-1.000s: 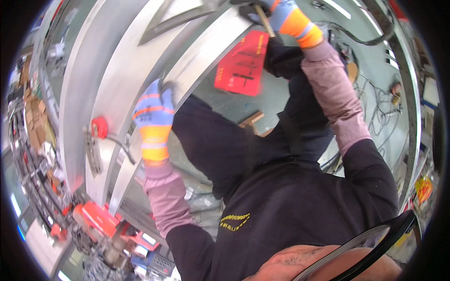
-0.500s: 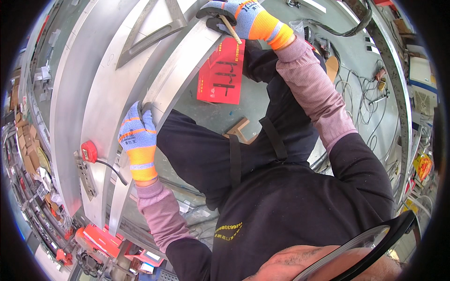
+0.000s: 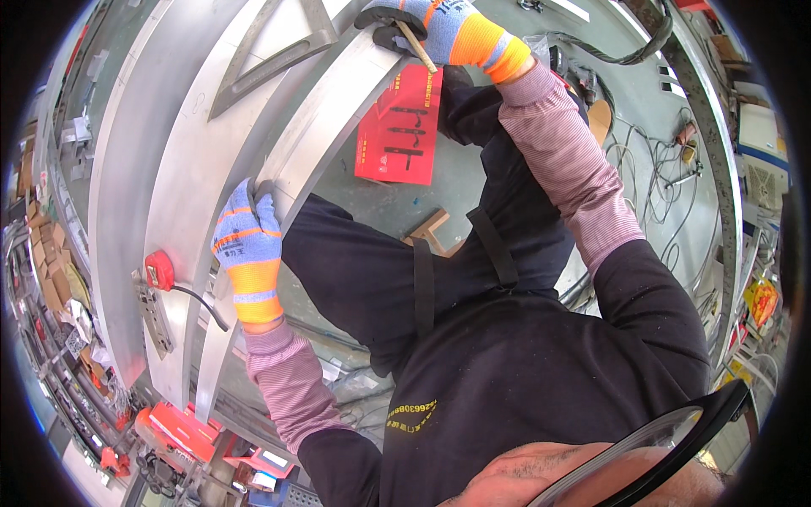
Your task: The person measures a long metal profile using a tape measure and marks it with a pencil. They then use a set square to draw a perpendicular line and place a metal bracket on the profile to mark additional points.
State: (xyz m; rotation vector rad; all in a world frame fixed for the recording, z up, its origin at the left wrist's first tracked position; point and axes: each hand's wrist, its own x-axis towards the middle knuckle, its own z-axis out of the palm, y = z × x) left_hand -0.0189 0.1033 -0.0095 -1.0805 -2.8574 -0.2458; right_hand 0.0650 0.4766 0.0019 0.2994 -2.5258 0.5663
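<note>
A long silver metal profile (image 3: 325,101) slants across in front of me, above my legs. My left hand (image 3: 247,241), in a blue and orange work glove, is closed on the near part of its left edge, thumb on the top face. At the far end, my right hand (image 3: 427,35), gloved alike, has its dark-coated fingers wrapped over the profile. A thin tan pencil-like stick (image 3: 416,46) pokes out from under that hand. Left of the profile lies a metal triangle square (image 3: 274,72) on another wide silver profile (image 3: 187,139).
A red tape measure (image 3: 159,270) with a black strap lies beside a slotted metal plate (image 3: 152,314). On the floor are a red box (image 3: 400,127), a wooden corner piece (image 3: 431,230) and tangled cables (image 3: 667,182). Red tool cases (image 3: 182,435) stand at lower left.
Very little differs. My left hand sits slightly higher along the profile, and the view has shifted a touch. Both hands keep their grip.
</note>
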